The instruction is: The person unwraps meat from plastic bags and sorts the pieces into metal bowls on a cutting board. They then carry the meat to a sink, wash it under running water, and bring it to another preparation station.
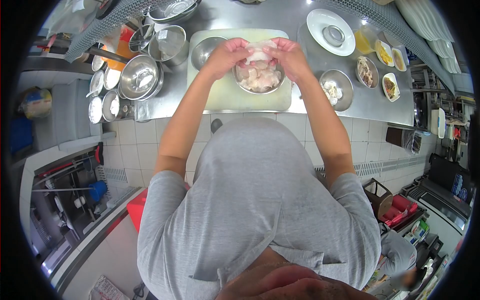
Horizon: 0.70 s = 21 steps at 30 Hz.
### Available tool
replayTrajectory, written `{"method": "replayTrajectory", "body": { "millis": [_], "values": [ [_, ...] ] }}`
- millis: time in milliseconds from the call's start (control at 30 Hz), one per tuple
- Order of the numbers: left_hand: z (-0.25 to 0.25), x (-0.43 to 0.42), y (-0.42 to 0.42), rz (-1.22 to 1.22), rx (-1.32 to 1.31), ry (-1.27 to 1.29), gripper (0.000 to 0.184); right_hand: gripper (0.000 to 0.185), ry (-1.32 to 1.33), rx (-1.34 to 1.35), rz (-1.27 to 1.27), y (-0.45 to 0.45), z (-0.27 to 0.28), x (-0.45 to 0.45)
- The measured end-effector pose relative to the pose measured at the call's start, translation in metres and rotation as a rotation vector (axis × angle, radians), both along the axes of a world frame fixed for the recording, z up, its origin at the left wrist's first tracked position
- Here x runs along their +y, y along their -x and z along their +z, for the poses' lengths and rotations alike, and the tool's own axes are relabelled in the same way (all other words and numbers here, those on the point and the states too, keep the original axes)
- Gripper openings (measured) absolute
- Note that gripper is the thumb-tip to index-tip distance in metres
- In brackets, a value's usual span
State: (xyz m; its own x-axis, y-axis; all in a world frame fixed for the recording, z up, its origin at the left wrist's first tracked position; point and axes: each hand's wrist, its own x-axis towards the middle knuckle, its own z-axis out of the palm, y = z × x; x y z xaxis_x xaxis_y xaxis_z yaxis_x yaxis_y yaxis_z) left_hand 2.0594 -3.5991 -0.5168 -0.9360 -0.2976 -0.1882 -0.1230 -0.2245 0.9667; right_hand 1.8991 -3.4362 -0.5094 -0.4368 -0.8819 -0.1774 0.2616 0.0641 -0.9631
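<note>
Both my hands are raised over a metal bowl (260,91) heaped with pale, raw-looking pieces (258,77). My left hand (231,56) pinches the left side of a thin whitish piece (261,49), and my right hand (290,56) pinches its right side. The piece is stretched between my fingertips, above the bowl's far part. The bowl stands on a light cutting board (222,99). A second metal bowl (202,52), seemingly without contents, is on the board beside my left hand.
Metal bowls (137,77) and a metal pot (172,45) stand at left. At right are a metal bowl with white pieces (336,90), a white plate (317,30) and small food dishes (391,87). Another person (398,252) is at lower right.
</note>
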Motion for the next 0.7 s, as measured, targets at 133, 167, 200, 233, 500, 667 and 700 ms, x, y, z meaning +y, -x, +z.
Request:
{"method": "replayTrajectory", "body": {
  "millis": [133,167,200,233,500,667,700],
  "values": [
    [0.023,-0.018,-0.008,0.037,0.012,0.242,0.018,0.022,0.03,0.033,0.003,-0.005,0.017,-0.011],
    [0.028,-0.022,-0.01,0.036,-0.002,0.291,0.017,0.023,0.042,0.042,0.003,-0.008,0.021,-0.014],
    [0.033,-0.024,-0.013,0.041,-0.002,0.304,0.016,0.024,0.038,0.03,-0.001,-0.01,0.024,-0.017],
    [0.039,-0.026,-0.017,0.047,-0.001,0.316,0.016,0.025,0.034,0.018,-0.005,-0.012,0.027,-0.02],
    [-0.042,-0.092,-0.069,0.161,-0.449,1.023,0.037,0.042,-0.276,0.792,0.135,0.006,-0.004,0.003],
    [-0.029,-0.099,-0.101,0.219,-0.502,1.055,0.033,0.048,-0.384,1.33,0.185,-0.033,0.002,0.031],
    [-0.033,-0.1,-0.1,0.239,-0.462,1.019,0.033,0.047,-0.414,1.367,0.2,-0.035,-0.003,0.028]
  ]
}}
